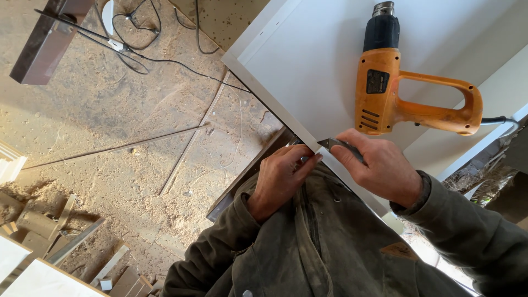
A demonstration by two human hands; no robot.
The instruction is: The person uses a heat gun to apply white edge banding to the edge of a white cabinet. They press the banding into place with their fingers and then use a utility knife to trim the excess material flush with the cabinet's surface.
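A white flat panel (308, 60) lies in front of me with its near edge against my body. My right hand (379, 165) pinches a small grey metal blade tool (336, 145) and holds it on that near edge. My left hand (283, 173) presses its fingers against the same edge just left of the tool, partly under the panel. An orange heat gun (385, 91) with a black nozzle lies on the panel just beyond my right hand, handle pointing right. No hand touches the gun.
The floor (110, 110) is covered in sawdust, with thin strips (187, 148) and black cables (137, 44) lying on it. Wood offcuts (49, 231) are piled at the lower left. A dark board (44, 44) stands at the upper left. The heat gun's cable (498, 120) runs off to the right.
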